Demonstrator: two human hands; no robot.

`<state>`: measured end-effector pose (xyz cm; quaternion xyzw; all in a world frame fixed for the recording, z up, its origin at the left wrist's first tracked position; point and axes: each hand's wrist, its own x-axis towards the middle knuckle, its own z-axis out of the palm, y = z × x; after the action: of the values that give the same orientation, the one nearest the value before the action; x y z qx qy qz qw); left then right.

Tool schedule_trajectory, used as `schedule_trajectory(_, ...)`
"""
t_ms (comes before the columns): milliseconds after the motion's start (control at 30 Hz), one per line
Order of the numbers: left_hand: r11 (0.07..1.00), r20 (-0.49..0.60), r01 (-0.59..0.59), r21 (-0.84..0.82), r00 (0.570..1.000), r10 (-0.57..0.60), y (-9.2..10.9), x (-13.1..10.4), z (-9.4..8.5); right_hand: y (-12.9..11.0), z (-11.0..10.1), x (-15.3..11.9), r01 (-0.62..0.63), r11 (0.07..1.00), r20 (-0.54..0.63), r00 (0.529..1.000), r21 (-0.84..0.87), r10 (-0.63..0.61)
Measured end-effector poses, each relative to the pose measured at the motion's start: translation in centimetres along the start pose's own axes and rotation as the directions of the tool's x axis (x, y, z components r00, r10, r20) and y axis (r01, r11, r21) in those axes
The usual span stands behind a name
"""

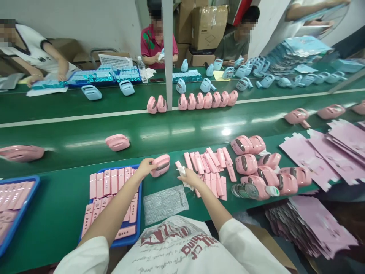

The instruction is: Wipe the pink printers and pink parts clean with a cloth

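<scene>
My left hand grips one end of a pink device with a dark oval window, over the green table edge. To its right, my right hand pinches a white cloth, with a pink stick-shaped part at the fingertips. Whether that part is held as well is hard to tell. Loose pink parts lie just right of my right hand. A sheet of bubble wrap is in front of me, between my forearms. Under my left forearm stands a blue tray filled with pink parts.
Several pink devices and a clear bottle stand at the right. Beyond runs a green conveyor carrying pink devices. Pink flattened cartons lie far right; another blue tray is far left. People work with blue devices across the line.
</scene>
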<state>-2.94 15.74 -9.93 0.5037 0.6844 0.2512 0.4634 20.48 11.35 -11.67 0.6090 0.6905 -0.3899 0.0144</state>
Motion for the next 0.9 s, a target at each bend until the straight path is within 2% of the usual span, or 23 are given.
schedule_trajectory(100, 0.998, -0.176, 0.023, 0.066, 0.984, -0.011, 0.3, 4.8, -1.5, -0.4, 1.1, 0.0, -0.125, 0.986, -0.037, 0.992, -0.109, 0.122)
schedule_trajectory(200, 0.991, -0.298, 0.055, 0.122, 0.954, -0.016, 0.6, 9.1, -3.1, -0.9, 2.4, 0.2, -0.22, 0.961, -0.061, 0.975, -0.168, 0.212)
schedule_trajectory(300, 0.983, -0.365, 0.079, 0.167, 0.931, -0.013, 0.3, 12.0, -4.6, -0.9, 3.0, 0.7, -0.275, 0.946, -0.048, 0.961, -0.169, 0.271)
schedule_trajectory(367, 0.976, -0.39, 0.097, 0.196, 0.921, -0.013, -0.3, 12.8, -5.4, -0.8, 3.0, 1.4, -0.296, 0.944, -0.031, 0.955, -0.146, 0.295)
schedule_trajectory(467, 0.963, -0.39, 0.11, 0.245, 0.921, -0.006, -1.4, 12.8, -6.3, -1.2, 2.4, 3.7, -0.287, 0.955, -0.025, 0.958, -0.071, 0.286)
schedule_trajectory(567, 0.947, -0.4, 0.072, 0.312, 0.915, 0.062, -1.7, 11.7, -7.5, -2.6, 1.4, 7.2, -0.201, 0.977, -0.046, 0.978, 0.066, 0.205)
schedule_trajectory(700, 0.902, -0.485, 0.054, 0.427, 0.856, 0.178, -1.2, 9.9, -10.7, -4.0, 0.7, 10.7, -0.072, 0.951, -0.096, 0.99, 0.302, 0.106)
schedule_trajectory(800, 0.882, -0.5, 0.102, 0.461, 0.851, 0.163, -1.5, 9.0, -13.0, -3.6, 1.2, 10.5, -0.067, 0.883, -0.082, 0.99, 0.464, 0.118)
schedule_trajectory(900, 0.883, -0.486, 0.147, 0.445, 0.868, 0.1, -2.2, 8.3, -14.0, -2.0, 1.9, 8.5, -0.106, 0.775, -0.024, 0.988, 0.623, 0.154)
